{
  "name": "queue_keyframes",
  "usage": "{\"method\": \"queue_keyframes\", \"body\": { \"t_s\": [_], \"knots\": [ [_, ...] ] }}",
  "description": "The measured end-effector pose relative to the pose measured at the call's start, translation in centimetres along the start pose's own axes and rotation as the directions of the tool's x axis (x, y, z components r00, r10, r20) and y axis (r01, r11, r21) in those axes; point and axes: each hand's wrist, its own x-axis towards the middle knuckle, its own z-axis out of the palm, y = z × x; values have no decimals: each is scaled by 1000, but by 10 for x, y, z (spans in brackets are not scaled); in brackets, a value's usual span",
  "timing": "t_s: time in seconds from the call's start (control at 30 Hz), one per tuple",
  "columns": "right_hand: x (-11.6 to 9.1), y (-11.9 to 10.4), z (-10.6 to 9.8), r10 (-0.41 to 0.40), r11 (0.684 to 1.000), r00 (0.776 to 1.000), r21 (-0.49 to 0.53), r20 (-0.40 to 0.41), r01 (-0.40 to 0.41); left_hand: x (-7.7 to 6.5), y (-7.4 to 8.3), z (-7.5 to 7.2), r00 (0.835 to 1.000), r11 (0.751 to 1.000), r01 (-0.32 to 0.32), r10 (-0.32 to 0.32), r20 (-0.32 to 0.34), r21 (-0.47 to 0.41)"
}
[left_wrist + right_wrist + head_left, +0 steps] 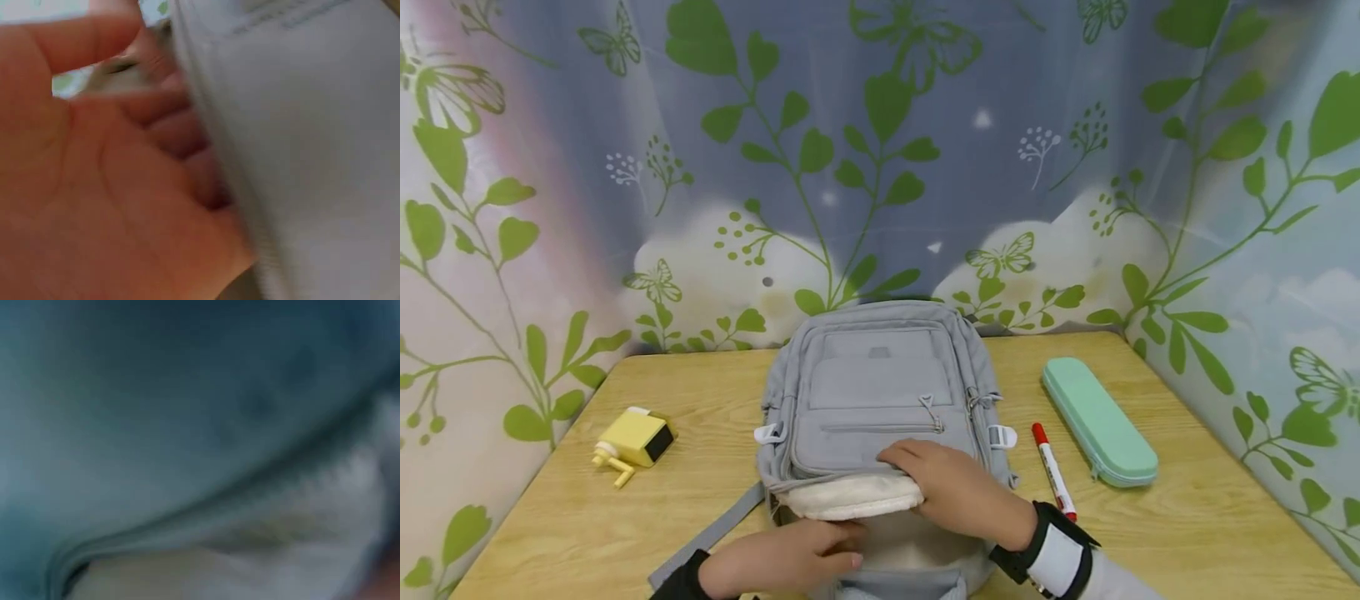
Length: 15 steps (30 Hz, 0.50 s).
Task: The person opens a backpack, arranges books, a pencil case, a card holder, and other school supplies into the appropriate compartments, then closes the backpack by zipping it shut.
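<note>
A grey backpack point(872, 383) lies on the table with its opening toward me, the pale lining point(850, 497) of its front panel showing. My right hand point(962, 492) grips the panel's edge on the right side of the opening. At the opening's lower left is my left hand point(793, 554), its fingers reaching in under the panel. The left wrist view shows the left palm point(119, 181) with the thumb apart and the fingertips partly hidden by the grey panel point(300, 150). In the blurred right wrist view, grey fabric point(156, 437) fills most of the picture.
On the wooden table point(715, 408), a yellow crank-handled device point(636, 437) sits left of the backpack. To the right lie a red-capped marker point(1054, 472) and a mint-green case point(1101, 425). A grey strap point(707, 533) trails at lower left. A patterned curtain point(880, 167) hangs behind.
</note>
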Motion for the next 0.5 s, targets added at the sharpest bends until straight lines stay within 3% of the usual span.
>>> {"method": "queue_keyframes", "body": {
  "t_s": [0.03,0.13,0.17,0.23,0.27,0.3,0.37,0.43,0.5],
  "knots": [
    [-4,2,1,-22,999,999,24,50,21,1,0,3,999,999,1,-2,33,33],
    [-15,9,-3,-54,981,971,192,235,9,23,-39,16,992,986,-56,38,122,156],
    [-19,13,-6,-45,964,957,263,287,-34,26,-36,19,990,981,-72,48,135,181],
    [-27,21,-16,-15,915,933,381,361,-132,25,-12,20,985,954,-127,89,150,271],
    [-31,25,-22,9,897,933,410,359,-167,26,-11,20,981,941,-162,121,151,296],
    [-35,29,-28,40,886,941,424,336,-189,21,10,18,982,937,-170,135,133,304],
    [-43,37,-40,107,898,960,389,257,-204,7,52,13,984,930,-176,164,65,323],
    [-51,44,-47,156,930,974,309,165,-201,-4,81,11,978,920,-192,210,-15,343],
    [-59,49,-50,187,946,974,244,127,-214,-12,99,11,959,911,-212,264,-105,353]
  ]
}}
